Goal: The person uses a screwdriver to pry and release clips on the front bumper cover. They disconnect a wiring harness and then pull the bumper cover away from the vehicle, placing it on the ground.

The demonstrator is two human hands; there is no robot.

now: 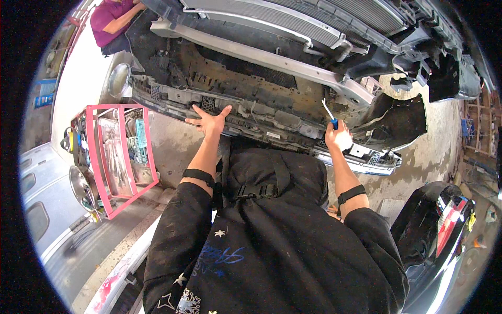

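Observation:
A car's front bumper cover [261, 116] lies in front of me, its dirty black inner side facing up. My left hand [210, 121] rests on its near edge, fingers spread, beside a honeycomb-patterned patch, holding nothing. On the right, my right hand [339, 137] is closed round the blue handle of a trim clip tool [328, 110]. The tool's thin metal shaft points up and away, and its tip looks forked. That tip appears over the bumper's inner side; whether it touches cannot be told. Beyond runs a grey metal crossbeam [261, 57] on the car's front end.
Radiators [282, 23] stand behind the crossbeam. A co-worker in a purple shirt [107, 21] is at the far left. Left of me stands a red tool cart [152, 157] with tools in its trays. A black car part with a red light [444, 230] lies at the lower right.

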